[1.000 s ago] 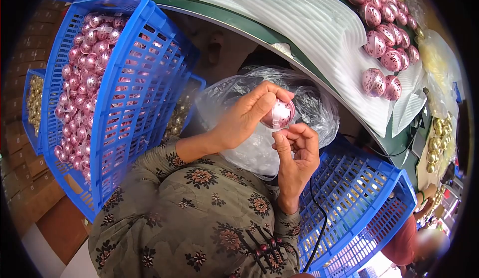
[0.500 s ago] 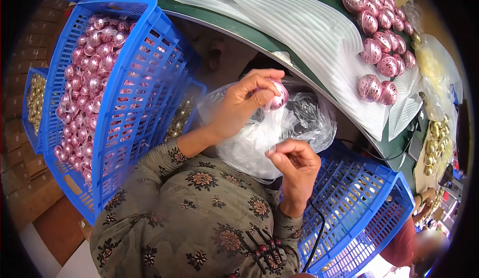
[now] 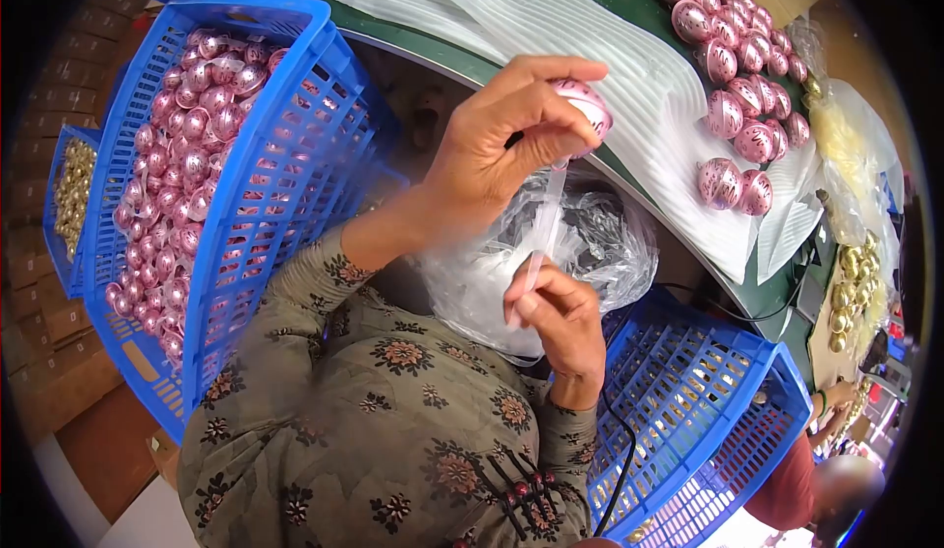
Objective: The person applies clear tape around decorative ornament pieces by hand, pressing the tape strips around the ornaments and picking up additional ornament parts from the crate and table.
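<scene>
I've got a pink ball in view, held beyond the clear bag.
I see the left hand clamped on the ball; the right hand, over the bag, pinches a clear strip running up to it. A blue crate stands left of the bag.

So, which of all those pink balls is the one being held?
The pink ball in the left hand: a translucent strip stretches between it and the right hand. The others lie away from both hands.
</scene>
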`<state>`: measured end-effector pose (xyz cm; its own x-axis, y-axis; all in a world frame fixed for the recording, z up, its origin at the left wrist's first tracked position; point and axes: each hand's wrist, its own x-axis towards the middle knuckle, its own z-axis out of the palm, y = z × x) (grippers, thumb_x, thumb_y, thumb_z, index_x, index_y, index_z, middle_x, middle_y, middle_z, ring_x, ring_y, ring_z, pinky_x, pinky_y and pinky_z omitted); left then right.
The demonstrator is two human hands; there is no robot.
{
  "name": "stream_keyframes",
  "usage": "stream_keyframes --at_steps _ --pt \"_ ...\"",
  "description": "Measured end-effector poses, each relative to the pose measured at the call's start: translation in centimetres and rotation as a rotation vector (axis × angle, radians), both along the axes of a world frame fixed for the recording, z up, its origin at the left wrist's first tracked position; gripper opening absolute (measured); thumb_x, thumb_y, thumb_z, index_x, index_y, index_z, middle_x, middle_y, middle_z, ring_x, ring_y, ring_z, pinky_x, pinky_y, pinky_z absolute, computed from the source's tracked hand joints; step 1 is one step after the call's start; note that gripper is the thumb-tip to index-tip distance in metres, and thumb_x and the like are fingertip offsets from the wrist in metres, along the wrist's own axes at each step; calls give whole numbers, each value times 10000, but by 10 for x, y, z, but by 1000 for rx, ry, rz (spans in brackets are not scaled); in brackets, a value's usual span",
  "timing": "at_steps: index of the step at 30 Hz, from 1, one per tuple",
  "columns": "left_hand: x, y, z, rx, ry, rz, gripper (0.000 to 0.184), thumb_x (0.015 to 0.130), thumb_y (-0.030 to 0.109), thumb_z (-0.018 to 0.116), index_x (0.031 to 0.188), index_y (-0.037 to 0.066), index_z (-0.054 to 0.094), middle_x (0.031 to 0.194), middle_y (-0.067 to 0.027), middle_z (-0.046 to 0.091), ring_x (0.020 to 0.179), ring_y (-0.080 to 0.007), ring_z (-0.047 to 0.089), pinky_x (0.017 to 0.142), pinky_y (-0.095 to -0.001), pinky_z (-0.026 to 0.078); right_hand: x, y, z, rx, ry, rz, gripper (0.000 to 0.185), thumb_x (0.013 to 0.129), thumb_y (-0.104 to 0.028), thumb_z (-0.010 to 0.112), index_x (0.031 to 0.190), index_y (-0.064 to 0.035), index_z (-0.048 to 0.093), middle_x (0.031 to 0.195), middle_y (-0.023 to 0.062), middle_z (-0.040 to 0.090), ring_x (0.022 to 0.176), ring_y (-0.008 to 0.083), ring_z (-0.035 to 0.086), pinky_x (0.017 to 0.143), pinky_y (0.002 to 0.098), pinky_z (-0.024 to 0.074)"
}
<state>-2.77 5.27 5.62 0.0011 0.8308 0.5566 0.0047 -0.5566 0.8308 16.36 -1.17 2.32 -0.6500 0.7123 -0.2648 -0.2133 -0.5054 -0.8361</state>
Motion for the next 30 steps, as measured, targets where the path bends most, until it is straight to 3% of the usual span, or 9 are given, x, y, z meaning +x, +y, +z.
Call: stream_keyframes --at_steps 7,10,12,14,17,20,25,28,30 --pt "-12 11 4 15 -93 34 116 920 108 564 979 17 604 1287 -184 494 1096 -191 535 918 -286 448 10 -12 16 613 -380 316 138 854 -118 629 940 -13 653 819 92 594 742 219 577 676 292 453" --pt "-16 6 -1 -17 -82 3 111 931 98 545 980 17 602 1289 -187 491 1131 -209 527 936 -303 447 21 -18 9 959 -727 248 157 839 -113 638 972 -32 652 843 109 610 739 245 588 686 307 474" --pt "-12 0 -1 -59 -115 -44 114 931 102 545 978 17 602 1290 -188 490 1142 -213 524 942 -311 447 14 -12 22 677 -808 -155 159 812 -40 649 971 -33 646 938 93 656 789 184 614 693 276 480" --pt "-8 -3 0 -55 -95 -56 121 923 118 559 976 19 604 1288 -189 490 1135 -210 526 932 -312 456 15 -3 23 527 -554 -470 204 808 1 651 1004 -28 604 1029 89 653 808 138 605 692 263 483" --pt "4 -8 4 -65 -99 -80 135 911 143 580 963 23 612 1291 -192 485 1115 -200 528 918 -300 463 -15 25 31 530 -294 -577 292 802 36 653 1057 -28 526 1092 104 622 843 122 596 702 247 491" --pt "5 -12 10 -113 -18 -78 134 911 144 580 956 23 615 1292 -192 484 1115 -197 525 919 -299 462 -32 32 12 230 74 -311 363 814 42 664 1094 -22 444 1062 131 618 861 133 619 703 222 499" --pt "-6 -7 -7 -181 -191 -37 112 908 119 585 942 16 613 1291 -177 492 1116 -191 524 933 -300 446 -10 -20 43 432 -332 -218 141 838 6 649 972 -22 618 835 94 683 706 122 644 643 240 513" --pt "0 -22 -17 -298 -116 -66 103 896 113 600 896 14 626 1308 -175 481 1087 -186 536 917 -289 444 14 -34 68 489 -300 19 200 847 -5 622 1037 -44 668 831 113 694 656 125 656 607 243 513" --pt "3 -31 -26 -261 128 5 85 877 93 622 865 14 649 1170 -129 567 1026 -159 548 847 -261 452 20 -35 69 556 -365 43 238 853 0 601 1073 -57 672 840 123 695 635 133 658 592 244 511"
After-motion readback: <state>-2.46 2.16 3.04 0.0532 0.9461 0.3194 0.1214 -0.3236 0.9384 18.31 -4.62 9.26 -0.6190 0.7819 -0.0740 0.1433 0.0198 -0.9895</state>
